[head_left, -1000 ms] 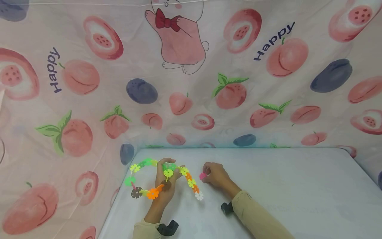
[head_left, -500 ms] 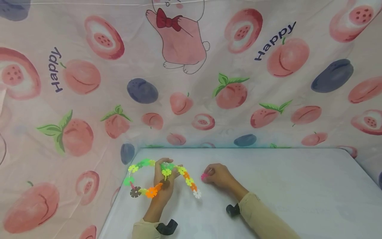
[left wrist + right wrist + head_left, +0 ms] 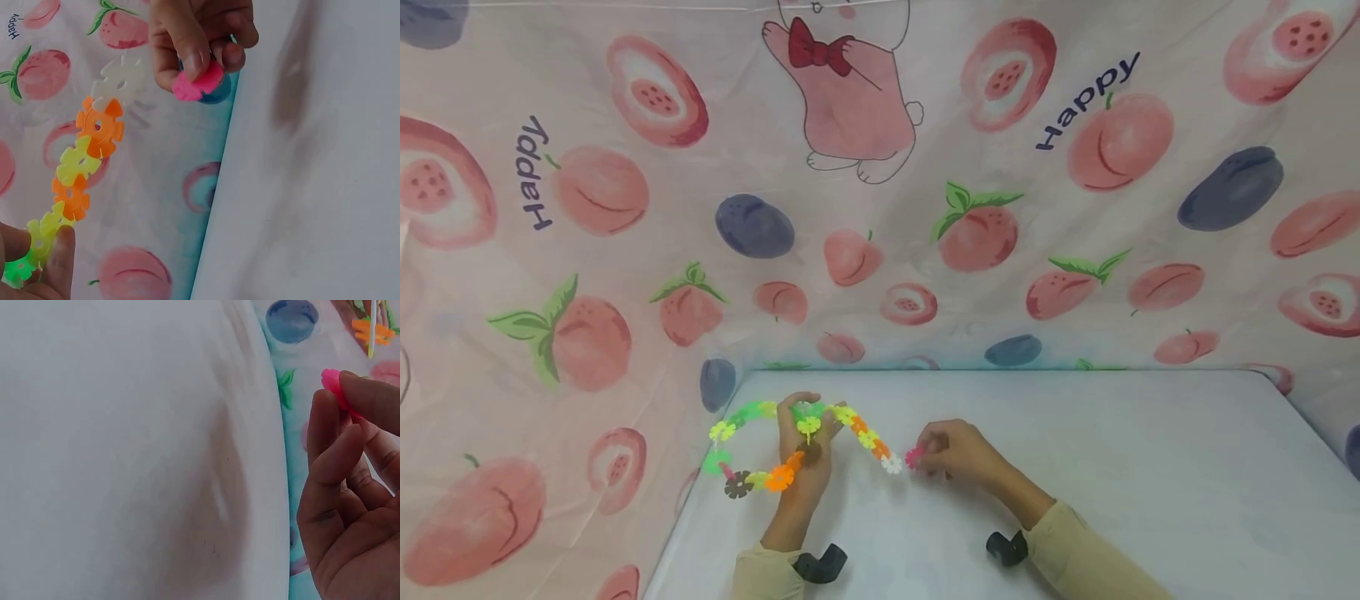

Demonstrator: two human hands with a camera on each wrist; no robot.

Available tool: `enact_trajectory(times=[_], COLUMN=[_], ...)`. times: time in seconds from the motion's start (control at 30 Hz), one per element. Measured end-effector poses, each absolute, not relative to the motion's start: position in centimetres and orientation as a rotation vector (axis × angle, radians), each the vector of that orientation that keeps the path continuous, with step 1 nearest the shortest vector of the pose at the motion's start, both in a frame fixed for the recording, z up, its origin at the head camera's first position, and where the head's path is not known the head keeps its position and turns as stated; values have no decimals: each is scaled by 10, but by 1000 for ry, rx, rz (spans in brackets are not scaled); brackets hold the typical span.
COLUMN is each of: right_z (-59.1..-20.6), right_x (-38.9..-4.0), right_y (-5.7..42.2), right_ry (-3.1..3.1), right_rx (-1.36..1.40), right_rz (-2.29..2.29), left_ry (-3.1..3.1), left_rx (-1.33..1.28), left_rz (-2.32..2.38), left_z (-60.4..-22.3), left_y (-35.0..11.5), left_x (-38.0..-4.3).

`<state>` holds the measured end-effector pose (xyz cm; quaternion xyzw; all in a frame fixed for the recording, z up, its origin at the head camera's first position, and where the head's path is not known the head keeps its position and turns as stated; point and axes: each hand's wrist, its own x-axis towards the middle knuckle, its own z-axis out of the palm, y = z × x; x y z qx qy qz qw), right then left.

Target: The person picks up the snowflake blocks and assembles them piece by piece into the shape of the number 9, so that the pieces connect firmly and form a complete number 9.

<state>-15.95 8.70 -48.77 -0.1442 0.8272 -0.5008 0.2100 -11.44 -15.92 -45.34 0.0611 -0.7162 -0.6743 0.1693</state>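
My left hand (image 3: 805, 467) holds up a chain of linked plastic snowflake discs (image 3: 781, 477) in green, yellow, orange and dark brown, part of it bent into a loop. In the left wrist view, thumb and finger pinch the chain at its yellow and green discs (image 3: 40, 240). A white disc (image 3: 119, 81) forms the chain's free end, pointing toward my right hand (image 3: 962, 454). Between right thumb and fingertips I pinch a single pink snowflake disc (image 3: 337, 387). A small gap separates the pink disc from the white one in the head view.
Below both hands lies a white tabletop (image 3: 1150, 467). A curtain (image 3: 880, 208) printed with peaches, plums and a rabbit hangs behind the table and along its left side. Dark wrist mounts (image 3: 820, 564) show at both sleeves.
The chain's free end has swung up a little, and my left hand has shifted slightly left. My right hand has moved slightly down and right, still pinching the pink disc, now closer to the white disc.
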Motion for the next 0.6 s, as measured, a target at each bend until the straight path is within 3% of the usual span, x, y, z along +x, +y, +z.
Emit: enact_trajectory(times=[0.6], right_z=[-467], right_x=[-137], right_y=[82], right_ry=[2280], right_rx=[-389], right_rz=[-1482], left_ry=[-1984], left_rx=[319], left_rz=[-1858], left_z=[-446], left_y=[-155], left_x=[-120])
